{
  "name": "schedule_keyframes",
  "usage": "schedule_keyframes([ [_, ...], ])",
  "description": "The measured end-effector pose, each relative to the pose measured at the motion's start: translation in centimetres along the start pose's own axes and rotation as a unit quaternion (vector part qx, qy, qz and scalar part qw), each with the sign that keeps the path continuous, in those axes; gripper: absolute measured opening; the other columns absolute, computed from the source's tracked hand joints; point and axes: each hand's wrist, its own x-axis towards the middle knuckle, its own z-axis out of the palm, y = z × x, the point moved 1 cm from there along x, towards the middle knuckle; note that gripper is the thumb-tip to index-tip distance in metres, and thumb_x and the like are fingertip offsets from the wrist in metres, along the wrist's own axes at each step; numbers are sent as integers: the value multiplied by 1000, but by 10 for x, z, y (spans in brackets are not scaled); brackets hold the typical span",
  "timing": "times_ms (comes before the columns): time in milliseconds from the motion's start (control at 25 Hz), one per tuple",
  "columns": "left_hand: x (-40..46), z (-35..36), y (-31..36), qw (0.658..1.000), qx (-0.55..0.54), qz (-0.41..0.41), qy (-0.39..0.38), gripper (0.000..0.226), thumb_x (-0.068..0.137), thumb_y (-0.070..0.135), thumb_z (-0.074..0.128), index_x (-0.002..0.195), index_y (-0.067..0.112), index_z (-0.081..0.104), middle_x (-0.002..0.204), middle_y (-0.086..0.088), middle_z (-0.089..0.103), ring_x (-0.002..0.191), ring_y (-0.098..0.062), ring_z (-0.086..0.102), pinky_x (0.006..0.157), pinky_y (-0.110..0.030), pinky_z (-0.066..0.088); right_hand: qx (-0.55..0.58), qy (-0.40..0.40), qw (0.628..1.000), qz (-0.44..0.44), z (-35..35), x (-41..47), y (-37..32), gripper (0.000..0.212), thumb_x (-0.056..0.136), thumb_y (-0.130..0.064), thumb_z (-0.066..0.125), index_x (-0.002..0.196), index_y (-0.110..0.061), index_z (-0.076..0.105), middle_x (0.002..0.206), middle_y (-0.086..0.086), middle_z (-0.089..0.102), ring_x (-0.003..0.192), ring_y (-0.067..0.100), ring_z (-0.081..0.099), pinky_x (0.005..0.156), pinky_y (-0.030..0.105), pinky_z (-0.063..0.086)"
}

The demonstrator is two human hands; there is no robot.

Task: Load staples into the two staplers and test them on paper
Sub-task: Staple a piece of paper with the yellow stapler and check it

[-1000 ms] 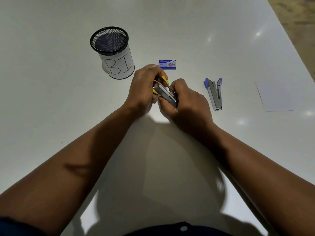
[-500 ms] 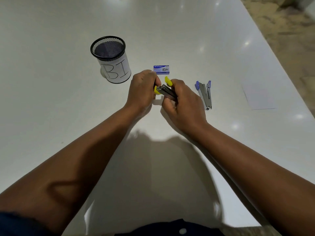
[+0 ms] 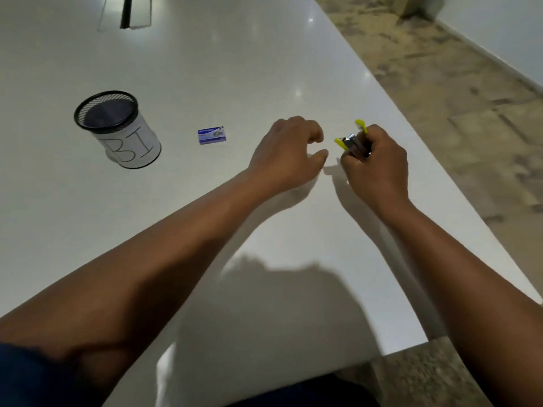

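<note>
Gripping the yellow stapler [image 3: 354, 142] in your right hand [image 3: 379, 168], you hold it just above the white table [image 3: 235, 69], toward its right edge. Your fingers [image 3: 357, 160] wrap the metal body, leaving two yellow tips jutting out to the far left of the fist. Your left hand [image 3: 286, 158] floats just left of the stapler, apart from it, holding nothing, its fingers loosely curled with a narrow gap between thumb and forefinger. A small blue staple box [image 3: 212, 135] lies flat on the table well left of that hand. Farther left stands a black mesh cup [image 3: 116, 129], upright, wrapped in white paper marked "BI". Mottled floor [image 3: 458, 118] runs along the table's right side.
</note>
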Motion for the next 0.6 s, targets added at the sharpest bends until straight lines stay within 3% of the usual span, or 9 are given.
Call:
schedule_keyframes([
  [160, 39, 25, 19, 994, 41, -20, -100, 51, 92, 44, 66, 134, 16, 57, 137, -6, 55, 129, -27, 50, 101, -35, 42, -61, -9, 997, 48, -25, 12, 34, 7, 82, -25, 62, 84, -21, 56, 90, 3, 66, 79, 28, 54, 65, 33, 35],
  [280, 57, 42, 29, 989, 42, -32, -139, 50, 88, 49, 69, 116, 9, 58, 124, -11, 58, 117, -31, 55, 85, -34, 43, -68, -42, 993, 91, -33, 16, 51, 21, 83, -36, 71, 83, -18, 60, 84, 1, 66, 78, 29, 58, 58, 34, 37],
  [360, 64, 52, 34, 988, 39, -39, -143, 51, 83, 52, 73, 106, 9, 56, 114, -10, 55, 111, -32, 55, 77, -32, 37, -59, -56, 991, 103, -33, 17, 55, 22, 84, -36, 73, 87, -17, 62, 85, 1, 67, 81, 29, 61, 64, 36, 46],
  [440, 69, 56, 39, 986, 43, -50, -156, 62, 78, 53, 79, 114, 9, 57, 119, -9, 53, 112, -30, 53, 79, -32, 38, -58, -59, 991, 104, -31, 17, 55, 20, 84, -34, 73, 91, -18, 64, 88, 1, 69, 84, 29, 63, 72, 39, 50],
  [600, 80, 54, 47, 978, 56, -83, -183, 72, 71, 48, 87, 124, 11, 55, 127, -8, 56, 114, -28, 56, 77, -31, 41, -64, -65, 990, 109, -29, 19, 53, 22, 84, -39, 72, 89, -20, 63, 84, -2, 67, 81, 27, 64, 65, 35, 45],
])
